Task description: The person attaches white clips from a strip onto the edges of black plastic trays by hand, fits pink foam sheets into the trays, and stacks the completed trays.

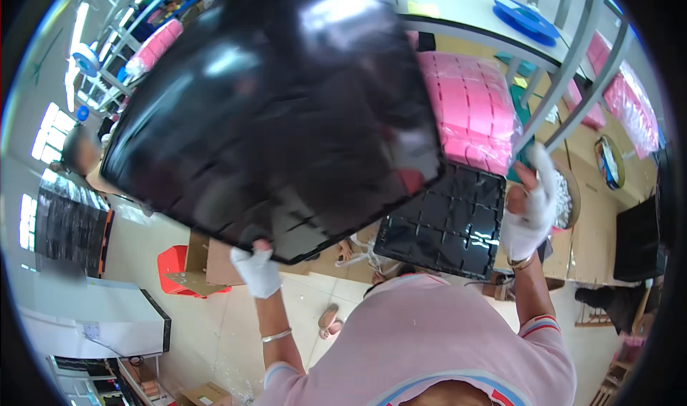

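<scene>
A large, shiny black plastic tray (286, 134) is lifted up in front of me and hides much of the workbench. My left hand (257, 271), in a white glove with bare fingertips, grips its lower edge. Off to the right, my right hand (531, 209), gloved too, is raised with its fingers apart and nothing in them. Beside that hand lies a second black tray (444, 223), divided into square compartments. A round tub of small white pieces (565, 200) stands just past the right hand, partly hidden by it.
Pink sheets in clear wrap (469, 109) are stacked behind the second tray. Grey rails (572, 70) and a white shelf with a blue spool (526, 21) rise at the back right. Another person (84, 152) is at the far left. A red stool (175, 270) stands on the floor.
</scene>
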`<state>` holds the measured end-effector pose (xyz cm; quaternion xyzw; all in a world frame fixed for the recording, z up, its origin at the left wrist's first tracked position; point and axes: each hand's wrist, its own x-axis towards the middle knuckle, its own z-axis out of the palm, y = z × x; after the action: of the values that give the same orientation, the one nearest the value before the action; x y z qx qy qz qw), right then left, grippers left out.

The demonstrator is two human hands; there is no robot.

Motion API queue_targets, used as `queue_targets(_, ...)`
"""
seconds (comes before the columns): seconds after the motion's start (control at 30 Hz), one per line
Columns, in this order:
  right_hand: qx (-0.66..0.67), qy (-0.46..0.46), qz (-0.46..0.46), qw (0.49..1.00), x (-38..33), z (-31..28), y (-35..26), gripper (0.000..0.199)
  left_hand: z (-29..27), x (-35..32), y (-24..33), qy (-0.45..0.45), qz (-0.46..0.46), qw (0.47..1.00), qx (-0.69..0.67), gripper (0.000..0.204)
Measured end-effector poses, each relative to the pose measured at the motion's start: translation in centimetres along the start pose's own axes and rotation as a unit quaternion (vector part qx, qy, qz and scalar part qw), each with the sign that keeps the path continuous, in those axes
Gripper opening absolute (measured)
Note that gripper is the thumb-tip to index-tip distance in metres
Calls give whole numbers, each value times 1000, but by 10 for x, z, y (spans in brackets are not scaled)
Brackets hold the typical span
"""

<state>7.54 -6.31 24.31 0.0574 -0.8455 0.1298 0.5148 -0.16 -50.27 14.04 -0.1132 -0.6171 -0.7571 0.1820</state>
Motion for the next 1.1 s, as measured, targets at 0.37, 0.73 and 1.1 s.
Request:
queue_targets(0.37, 271, -93, 66, 956, 59, 253, 10, 39, -32, 98, -22, 350, -68, 934, -36, 32)
queue_targets(0.73, 170, -255, -90, 948, 44, 374, -34, 38, 56, 85, -63, 270, -73, 876, 392, 77)
queue_targets(1.1, 200, -203, -72, 956, 33, 399, -33, 32, 57, 84, -82, 246, -75, 905, 340, 73)
